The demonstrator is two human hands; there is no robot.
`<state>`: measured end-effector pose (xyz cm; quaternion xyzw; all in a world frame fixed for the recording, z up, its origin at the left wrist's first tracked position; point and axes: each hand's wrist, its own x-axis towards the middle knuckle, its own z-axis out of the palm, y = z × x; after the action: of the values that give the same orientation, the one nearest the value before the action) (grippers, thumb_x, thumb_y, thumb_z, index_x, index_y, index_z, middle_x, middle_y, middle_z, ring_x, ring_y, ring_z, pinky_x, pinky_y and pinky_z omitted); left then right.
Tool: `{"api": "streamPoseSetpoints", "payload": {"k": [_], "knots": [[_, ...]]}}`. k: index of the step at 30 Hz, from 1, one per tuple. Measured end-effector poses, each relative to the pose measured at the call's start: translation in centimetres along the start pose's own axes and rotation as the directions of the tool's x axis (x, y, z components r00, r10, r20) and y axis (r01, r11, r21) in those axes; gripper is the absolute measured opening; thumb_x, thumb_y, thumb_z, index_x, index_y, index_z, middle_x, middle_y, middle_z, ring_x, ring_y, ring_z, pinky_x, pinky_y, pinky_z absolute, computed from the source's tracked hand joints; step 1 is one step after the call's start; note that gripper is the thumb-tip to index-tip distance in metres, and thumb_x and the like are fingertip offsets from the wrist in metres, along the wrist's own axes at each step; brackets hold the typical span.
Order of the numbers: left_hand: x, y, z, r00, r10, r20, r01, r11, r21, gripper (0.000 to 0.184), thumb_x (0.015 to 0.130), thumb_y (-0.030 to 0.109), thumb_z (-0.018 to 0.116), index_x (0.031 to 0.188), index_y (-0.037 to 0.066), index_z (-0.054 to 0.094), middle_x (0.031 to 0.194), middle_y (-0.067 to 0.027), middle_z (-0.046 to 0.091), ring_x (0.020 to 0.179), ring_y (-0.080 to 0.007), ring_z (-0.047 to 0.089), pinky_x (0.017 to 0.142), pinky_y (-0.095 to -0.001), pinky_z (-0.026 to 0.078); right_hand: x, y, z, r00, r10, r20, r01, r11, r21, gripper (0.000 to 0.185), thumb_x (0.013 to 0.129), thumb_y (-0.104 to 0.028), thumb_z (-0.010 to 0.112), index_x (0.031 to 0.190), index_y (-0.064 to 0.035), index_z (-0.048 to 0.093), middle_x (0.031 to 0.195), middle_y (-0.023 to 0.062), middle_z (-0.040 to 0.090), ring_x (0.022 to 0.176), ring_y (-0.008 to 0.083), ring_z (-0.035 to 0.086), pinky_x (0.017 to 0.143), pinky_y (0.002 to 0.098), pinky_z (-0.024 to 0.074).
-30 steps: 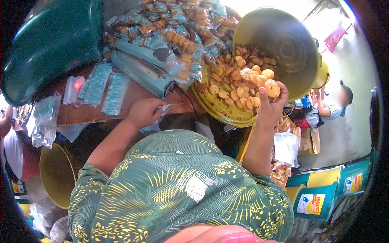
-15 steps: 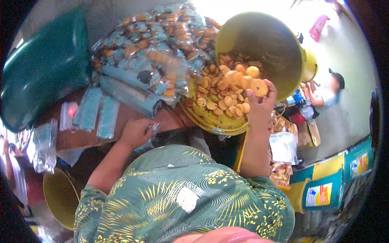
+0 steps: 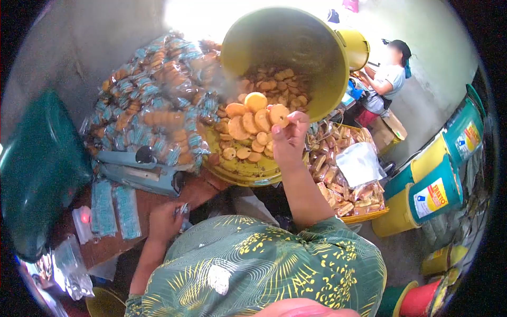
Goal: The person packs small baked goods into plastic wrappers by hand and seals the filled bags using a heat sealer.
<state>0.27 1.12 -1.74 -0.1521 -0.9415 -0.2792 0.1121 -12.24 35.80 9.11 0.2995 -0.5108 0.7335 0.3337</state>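
My right hand (image 3: 291,138) is raised at the mouth of a yellow bucket (image 3: 288,31) lying on its side. Its fingers close on a round biscuit (image 3: 279,115) at the end of a fanned row of biscuits. Loose biscuits (image 3: 253,153) cover the yellow lid (image 3: 248,174) below and fill the bottom of the bucket. Low at the table's edge, my left hand (image 3: 165,219) is closed on a crinkled clear plastic bag (image 3: 183,210), which is partly hidden. Beyond it sits a grey-blue bag sealer (image 3: 140,177).
Packed biscuits (image 3: 153,100) are heaped at the back left. Flat printed bags (image 3: 127,211) lie on the brown table (image 3: 95,251) beside a dark green tub (image 3: 42,174). A yellow crate (image 3: 364,214) of wrapped snacks stands right, with lidded buckets (image 3: 435,195) beyond. Another person (image 3: 388,79) works farther back.
The view has turned, shifting the bucket and table leftward. My right hand has drawn back with the biscuits, now more fanned out. My left hand still pinches the plastic bag.
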Motion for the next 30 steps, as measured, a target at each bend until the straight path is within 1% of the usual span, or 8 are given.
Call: {"api": "streamPoseSetpoints", "payload": {"k": [6, 9, 11, 20, 21, 25, 28, 30], "knots": [[0.6, 1.4, -0.8, 0.995, -0.074, 0.071, 0.074, 0.997, 0.009, 0.021, 0.077, 0.014, 0.069, 0.098, 0.009, 0.071, 0.091, -0.0150, 0.070, 0.082, -0.0335, 0.068, 0.074, -0.0426, 0.053, 0.4, 0.9, 0.2, 0.999, 0.034, 0.001, -0.034, 0.985, 0.168, 0.033, 0.091, -0.009, 0.065, 0.111, -0.0140, 0.040, 0.116, 0.0091, 0.055, 0.118, 0.0247, 0.055, 0.097, 0.0372, 0.0454], [0.9, 1.3, -0.5, 0.999, 0.035, -0.018, -0.035, 0.999, -0.008, 0.022, 0.077, 0.014, 0.068, 0.098, 0.009, 0.071, 0.092, -0.0155, 0.070, 0.083, -0.0344, 0.067, 0.074, -0.0434, 0.053, 0.5, 1.2, 0.5, 0.997, 0.078, -0.014, -0.069, 0.940, 0.335, 0.029, 0.093, -0.010, 0.063, 0.112, -0.0151, 0.040, 0.122, 0.0122, 0.056, 0.118, 0.0274, 0.055, 0.098, 0.0420, 0.0471], [1.1, 2.1, -1.1, 0.995, -0.055, 0.081, 0.052, 0.998, 0.047, 0.022, 0.076, 0.013, 0.068, 0.097, 0.008, 0.071, 0.092, -0.0156, 0.069, 0.084, -0.0350, 0.067, 0.074, -0.0440, 0.053, 0.7, 1.8, 0.4, 0.995, 0.093, -0.020, -0.073, 0.874, 0.480, 0.027, 0.095, -0.011, 0.061, 0.112, -0.0159, 0.041, 0.126, 0.0141, 0.056, 0.117, 0.0291, 0.056, 0.097, 0.0451, 0.0490], [0.8, 0.7, -0.3, 0.999, -0.016, 0.036, 0.014, 0.998, 0.057, 0.027, 0.074, 0.010, 0.069, 0.101, 0.007, 0.068, 0.091, -0.0153, 0.069, 0.081, -0.0354, 0.067, 0.073, -0.0445, 0.052, 3.4, 0.5, -0.1, 0.979, 0.109, -0.170, 0.041, 0.714, 0.699, 0.017, 0.097, -0.021, 0.058, 0.110, -0.0169, 0.049, 0.129, 0.0108, 0.055, 0.115, 0.0302, 0.059, 0.097, 0.0499, 0.0523], [0.7, 0.6, -0.3, 1.000, -0.004, 0.020, 0.003, 0.998, 0.060, 0.029, 0.074, 0.010, 0.069, 0.102, 0.007, 0.068, 0.091, -0.0152, 0.069, 0.081, -0.0352, 0.067, 0.072, -0.0443, 0.052, 4.0, 0.0, 0.1, 0.962, 0.069, -0.263, 0.098, 0.814, 0.572, 0.029, 0.093, -0.027, 0.064, 0.119, -0.0182, 0.053, 0.131, 0.0094, 0.055, 0.118, 0.0274, 0.057, 0.093, 0.0451, 0.0541], [1.0, 0.7, -0.4, 0.999, -0.032, 0.032, 0.031, 0.999, 0.030, 0.029, 0.074, 0.009, 0.070, 0.103, 0.008, 0.067, 0.092, -0.0145, 0.069, 0.081, -0.0340, 0.067, 0.071, -0.0422, 0.053, 6.4, -1.8, -0.7, 0.948, 0.041, -0.314, 0.164, 0.784, 0.599, 0.061, 0.089, -0.032, 0.068, 0.142, -0.0146, 0.042, 0.130, 0.0068, 0.055, 0.119, 0.0222, 0.055, 0.086, 0.0357, 0.0535], [1.0, 0.2, -0.1, 1.000, 0.006, -0.006, -0.006, 1.000, 0.006, 0.027, 0.076, 0.009, 0.070, 0.103, 0.008, 0.067, 0.093, -0.0147, 0.069, 0.081, -0.0337, 0.068, 0.071, -0.0412, 0.054, 7.1, -2.5, -2.0, 0.979, -0.049, -0.195, 0.170, 0.720, 0.673, 0.057, 0.086, -0.033, 0.070, 0.135, -0.0124, 0.049, 0.134, 0.0066, 0.055, 0.121, 0.0257, 0.056, 0.097, 0.0431, 0.0520], [0.8, -0.2, 0.1, 1.000, 0.014, -0.013, -0.014, 1.000, 0.006, 0.027, 0.076, 0.008, 0.069, 0.103, 0.008, 0.067, 0.093, -0.0150, 0.069, 0.081, -0.0338, 0.068, 0.071, -0.0409, 0.054, 7.5, -2.8, -2.5, 0.976, -0.075, -0.206, 0.191, 0.751, 0.632, 0.060, 0.085, -0.035, 0.070, 0.136, -0.0131, 0.048, 0.135, 0.0057, 0.054, 0.118, 0.0240, 0.057, 0.091, 0.0404, 0.0537]]}}
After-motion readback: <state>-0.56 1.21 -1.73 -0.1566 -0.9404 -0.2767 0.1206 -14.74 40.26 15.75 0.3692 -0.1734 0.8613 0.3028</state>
